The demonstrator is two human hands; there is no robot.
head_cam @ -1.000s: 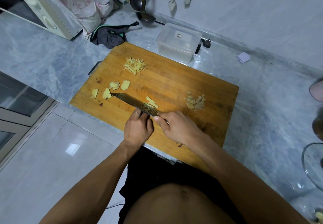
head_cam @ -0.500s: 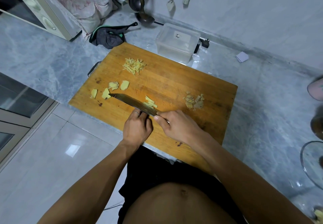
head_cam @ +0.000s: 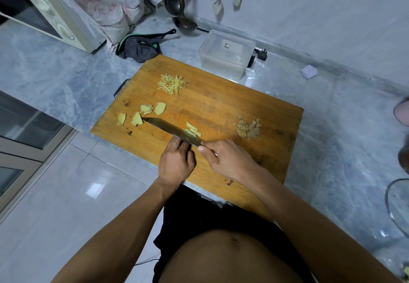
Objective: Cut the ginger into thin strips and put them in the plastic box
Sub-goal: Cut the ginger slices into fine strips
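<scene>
A wooden cutting board point(head_cam: 221, 110) lies on the marble counter. My right hand point(head_cam: 228, 161) grips the handle of a knife point(head_cam: 170, 129) whose blade angles left across the board. My left hand point(head_cam: 177, 163) sits with curled fingers against the blade's near side, holding down a small stack of ginger slices point(head_cam: 193, 128) that shows just past the blade. Several loose ginger slices point(head_cam: 160, 108) lie near the knife tip. A pile of thin ginger strips point(head_cam: 172, 83) rests further back. The clear plastic box point(head_cam: 225, 52) stands behind the board with no strips visible inside it.
Ginger peel scraps point(head_cam: 247, 128) lie on the board's right side. A microwave point(head_cam: 55, 15), a dark cloth point(head_cam: 139, 48) and a ladle point(head_cam: 184, 25) sit at the back left. A glass lid point(head_cam: 396, 205) is at the right edge. The counter's edge drops to the floor on the left.
Both hands and the knife stay at the same spot on the board. Only the camera view shifts slightly.
</scene>
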